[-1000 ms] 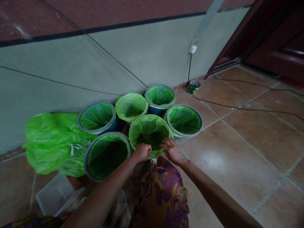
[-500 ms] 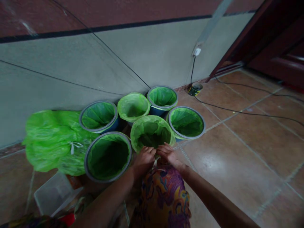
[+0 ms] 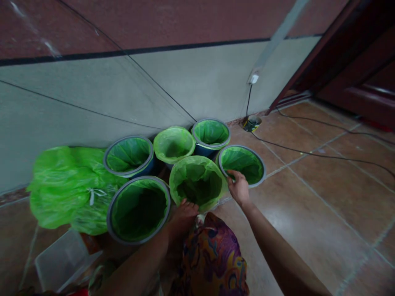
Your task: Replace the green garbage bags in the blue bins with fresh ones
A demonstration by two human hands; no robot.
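Several round bins lined with green plastic bags stand in a cluster on the tiled floor by the wall. My left hand (image 3: 184,212) rests with curled fingers on the near rim of the middle bin (image 3: 212,172), whose green liner is folded over its edge. My right hand (image 3: 238,188) grips the near rim of the grey-rimmed bin (image 3: 259,164) to the right of it. A large grey-rimmed bin (image 3: 117,197) stands just left of my left hand. My lap in a purple patterned cloth (image 3: 212,259) is below the hands.
A full, tied green bag (image 3: 68,189) lies at the left against the wall. A clear plastic container (image 3: 61,261) sits at the lower left. Black cables (image 3: 324,154) run across the tiles from a wall socket (image 3: 253,78). A small tin (image 3: 252,122) stands by the wall.
My right hand left the middle bin's near rim and moved right onto the rim of the neighbouring grey-rimmed bin. My left hand stayed at the middle bin.
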